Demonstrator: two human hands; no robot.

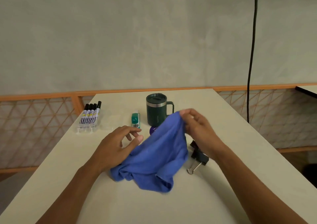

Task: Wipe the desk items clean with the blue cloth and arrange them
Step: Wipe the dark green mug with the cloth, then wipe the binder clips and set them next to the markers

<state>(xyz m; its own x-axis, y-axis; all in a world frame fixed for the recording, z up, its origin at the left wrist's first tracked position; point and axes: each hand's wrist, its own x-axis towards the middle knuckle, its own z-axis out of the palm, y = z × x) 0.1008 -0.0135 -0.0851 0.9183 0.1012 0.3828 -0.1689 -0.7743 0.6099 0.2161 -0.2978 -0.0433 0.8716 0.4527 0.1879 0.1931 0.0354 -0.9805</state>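
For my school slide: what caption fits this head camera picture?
Right hand pinches blue cloth over desk, near green mug.

a single view is given, taken from a wide-angle camera worn on the head. the scene is looked at forward and down, along the pale table (197, 100) toward the grey wall (137, 34) behind its far edge. both forearms are seen entering from the bottom edge. the left hand (115, 146) and right hand (197, 129) are caught close to the lens, near the frame's middle, where the blue cloth (159, 155) pinched by the right hand is centred. the table's side edges are seen fanning out toward the bottom corners.
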